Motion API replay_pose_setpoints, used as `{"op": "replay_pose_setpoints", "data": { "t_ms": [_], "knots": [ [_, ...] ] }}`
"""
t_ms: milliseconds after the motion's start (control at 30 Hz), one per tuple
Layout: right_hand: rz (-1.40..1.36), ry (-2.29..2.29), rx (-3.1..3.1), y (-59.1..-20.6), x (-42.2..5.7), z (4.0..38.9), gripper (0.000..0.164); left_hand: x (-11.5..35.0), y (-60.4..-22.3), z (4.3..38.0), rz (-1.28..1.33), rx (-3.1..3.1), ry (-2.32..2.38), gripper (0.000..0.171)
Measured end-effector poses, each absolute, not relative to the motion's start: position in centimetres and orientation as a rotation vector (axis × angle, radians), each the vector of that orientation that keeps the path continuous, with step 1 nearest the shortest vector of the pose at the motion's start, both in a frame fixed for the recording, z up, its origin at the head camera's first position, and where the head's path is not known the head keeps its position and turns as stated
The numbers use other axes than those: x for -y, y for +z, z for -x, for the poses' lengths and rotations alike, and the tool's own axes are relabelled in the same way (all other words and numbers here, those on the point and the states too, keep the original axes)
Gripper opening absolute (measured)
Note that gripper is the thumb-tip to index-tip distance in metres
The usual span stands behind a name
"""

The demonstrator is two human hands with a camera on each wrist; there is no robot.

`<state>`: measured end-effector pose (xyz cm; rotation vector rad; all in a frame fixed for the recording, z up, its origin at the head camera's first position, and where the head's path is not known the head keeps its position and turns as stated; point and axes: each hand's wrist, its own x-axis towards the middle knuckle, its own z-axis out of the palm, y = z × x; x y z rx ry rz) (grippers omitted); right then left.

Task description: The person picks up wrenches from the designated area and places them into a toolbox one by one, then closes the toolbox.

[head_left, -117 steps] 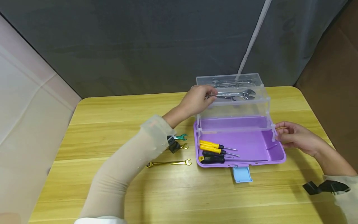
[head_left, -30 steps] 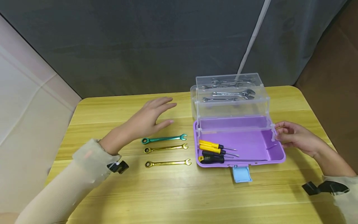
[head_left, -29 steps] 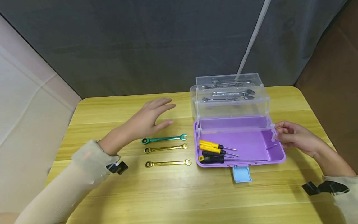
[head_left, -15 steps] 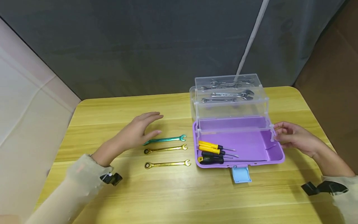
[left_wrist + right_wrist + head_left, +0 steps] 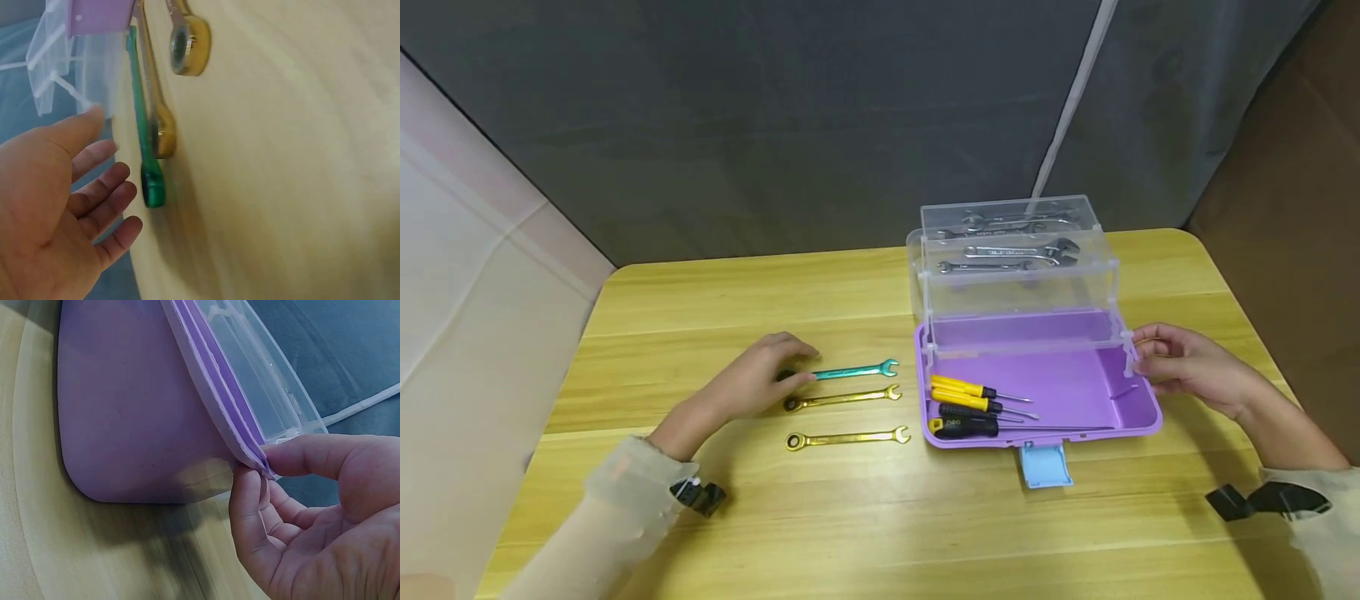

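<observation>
Nearest the person, a blue latch (image 5: 1047,467) was seen hanging from the front of the purple toolbox (image 5: 1063,375), and to its left a gold wrench (image 5: 850,438) was laid crosswise on the wooden table (image 5: 662,308). Just inside the toolbox's front wall, yellow- and black-handled screwdrivers (image 5: 966,401) were grouped, their handles turned to the left. A second gold wrench (image 5: 846,398) was set beyond the first, and just past that the green wrench (image 5: 853,372) was placed. The green wrench's long axis was aligned from left to right, its forked end pointed at the toolbox and its ring end partly covered, in the head view, by the left hand (image 5: 751,381). By that hand, much the nearer of the two, nothing was held: its fingers were loosely bent and parted from the thumb, and in the left wrist view the ring end was shown just beside the fingertips; whether it was touched could not be told. By the right hand (image 5: 1198,367), well apart across the toolbox, the rim was pinched between thumb and finger. Farther back, silver wrenches (image 5: 1015,252) were held in raised clear trays (image 5: 1022,293), and behind the table a dark curtain (image 5: 775,125) was hung.
</observation>
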<state>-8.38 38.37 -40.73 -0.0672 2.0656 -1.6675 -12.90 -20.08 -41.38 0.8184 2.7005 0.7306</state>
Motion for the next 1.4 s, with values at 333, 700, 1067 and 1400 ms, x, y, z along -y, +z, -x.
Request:
{"op": "replay_pose_setpoints", "data": {
  "t_ms": [333,700,1067,1400],
  "knots": [
    [0.068,-1.662,-2.072,-40.7,-38.3,8.3,0.025,20.3,-42.9,12.9,-0.789,-2.740,0.696,0.019],
    [0.078,-1.676,-2.061,-40.7,-38.3,8.3,0.026,19.8,-43.5,13.4,-0.815,-2.770,0.597,0.012],
    [0.071,-1.674,-2.066,-40.7,-38.4,8.3,0.026,19.8,-42.6,13.6,-0.754,-2.738,0.591,0.009],
    [0.079,-1.695,-2.048,-40.8,-38.4,8.3,0.028,19.8,-42.4,13.7,-0.684,-2.692,0.697,0.010]
  ]
}}
